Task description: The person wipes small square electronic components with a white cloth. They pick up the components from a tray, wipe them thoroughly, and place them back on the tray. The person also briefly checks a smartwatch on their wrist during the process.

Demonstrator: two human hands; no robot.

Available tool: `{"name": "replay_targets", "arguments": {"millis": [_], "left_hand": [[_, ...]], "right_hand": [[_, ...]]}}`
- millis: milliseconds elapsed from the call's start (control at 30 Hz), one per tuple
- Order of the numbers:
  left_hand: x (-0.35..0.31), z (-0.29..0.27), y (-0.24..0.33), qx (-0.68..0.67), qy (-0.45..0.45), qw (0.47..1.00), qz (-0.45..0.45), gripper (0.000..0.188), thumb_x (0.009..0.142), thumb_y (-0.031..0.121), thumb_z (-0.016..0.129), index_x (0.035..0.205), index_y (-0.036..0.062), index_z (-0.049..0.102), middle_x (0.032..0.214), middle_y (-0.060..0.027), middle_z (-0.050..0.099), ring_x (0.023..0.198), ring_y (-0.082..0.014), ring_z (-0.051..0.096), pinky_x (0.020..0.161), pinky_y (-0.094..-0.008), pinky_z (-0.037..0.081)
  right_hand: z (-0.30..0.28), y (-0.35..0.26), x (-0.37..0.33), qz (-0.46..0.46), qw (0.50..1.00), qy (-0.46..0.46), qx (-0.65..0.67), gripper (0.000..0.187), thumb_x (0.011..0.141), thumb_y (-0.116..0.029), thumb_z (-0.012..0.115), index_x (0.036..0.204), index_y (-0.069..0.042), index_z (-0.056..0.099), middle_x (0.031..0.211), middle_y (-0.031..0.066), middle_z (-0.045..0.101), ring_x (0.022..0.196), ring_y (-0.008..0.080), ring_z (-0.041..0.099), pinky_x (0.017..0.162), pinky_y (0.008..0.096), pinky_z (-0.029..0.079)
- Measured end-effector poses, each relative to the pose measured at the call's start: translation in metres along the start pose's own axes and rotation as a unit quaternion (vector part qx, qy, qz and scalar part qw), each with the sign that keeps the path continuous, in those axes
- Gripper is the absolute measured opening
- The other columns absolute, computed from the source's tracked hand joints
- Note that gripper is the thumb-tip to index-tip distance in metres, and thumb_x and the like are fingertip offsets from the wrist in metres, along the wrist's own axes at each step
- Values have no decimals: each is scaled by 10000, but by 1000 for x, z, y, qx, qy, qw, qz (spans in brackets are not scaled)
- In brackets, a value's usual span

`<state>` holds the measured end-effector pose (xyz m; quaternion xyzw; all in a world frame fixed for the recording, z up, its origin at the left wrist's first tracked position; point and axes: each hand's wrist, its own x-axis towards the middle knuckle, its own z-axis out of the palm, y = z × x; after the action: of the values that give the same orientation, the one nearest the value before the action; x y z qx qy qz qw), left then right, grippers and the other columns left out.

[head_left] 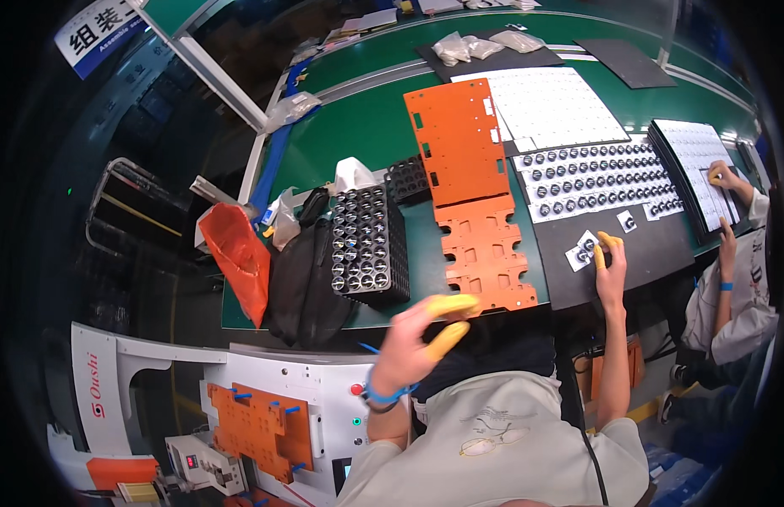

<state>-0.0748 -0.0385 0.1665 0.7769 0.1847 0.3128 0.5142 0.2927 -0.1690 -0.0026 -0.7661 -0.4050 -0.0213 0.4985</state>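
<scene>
My left hand (pixel 411 345), with yellow finger covers, is raised in front of the table edge. Its thumb and fingers are apart, and I see nothing held. Near it lies the lower orange plate (pixel 483 253), which has cut-outs. Over the black mat (pixel 569 283), my right hand (pixel 611 269) has its covered thumb and finger closed at the edge of a small white card with black round parts (pixel 584 251). Another small card with a black round part (pixel 628 222) lies just beyond. Rows of the same black round parts (pixel 603 176) stand on white strips behind.
A black rack of shiny cylinders (pixel 362 237) stands left of the orange plates. Beside it are a black bag (pixel 300 283) and a red-orange bag (pixel 240 258). A white machine (pixel 324 397) stands at lower left. At right, another person's hands (pixel 726 177) work over white sheets (pixel 696 160).
</scene>
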Motion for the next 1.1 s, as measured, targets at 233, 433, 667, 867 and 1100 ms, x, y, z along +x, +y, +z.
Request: {"name": "replay_targets", "arguments": {"millis": [233, 433, 667, 867, 1100], "left_hand": [[-45, -64, 12, 82, 224, 971, -36, 196, 823, 98, 724, 744, 5, 570, 704, -64, 552, 611, -148, 527, 564, -289, 402], [-47, -3, -29, -122, -7, 989, -86, 168, 909, 131, 704, 861, -10, 627, 768, -59, 611, 709, -116, 567, 654, -264, 468], [-34, 48, -73, -194, -200, 938, -207, 231, 957, 194, 644, 892, -17, 576, 752, -27, 549, 723, -90, 477, 684, -254, 435], [-39, 28, -99, -265, -152, 934, -184, 281, 981, 243, 613, 874, -10, 552, 767, -29, 550, 728, -91, 473, 676, -263, 430], [-40, 34, -124, -346, -179, 899, -202, 266, 1006, 255, 576, 907, 10, 543, 830, -6, 548, 748, -89, 458, 700, -251, 426]], "right_hand": [[30, -175, 38, -301, 936, -108, 146, 352, 832, -41, 703, 1172, 1, 626, 1057, 138, 656, 964, 279, 621, 848, 367, 494], [191, -312, 137, -293, 899, -239, 220, 197, 882, -123, 680, 1011, 4, 604, 898, 155, 674, 828, 277, 679, 726, 379, 528], [390, -284, 186, -454, 805, -382, -38, 455, 887, -409, 648, 1153, -43, 608, 1090, 180, 616, 973, 372, 645, 799, 453, 545], [403, -284, 178, -431, 824, -366, -36, 568, 871, -477, 653, 1132, 22, 573, 1073, 223, 623, 994, 396, 633, 845, 473, 520], [394, -288, 170, -365, 831, -419, -28, 595, 817, -497, 711, 1083, 24, 599, 937, 252, 667, 893, 417, 660, 810, 476, 519]]}}
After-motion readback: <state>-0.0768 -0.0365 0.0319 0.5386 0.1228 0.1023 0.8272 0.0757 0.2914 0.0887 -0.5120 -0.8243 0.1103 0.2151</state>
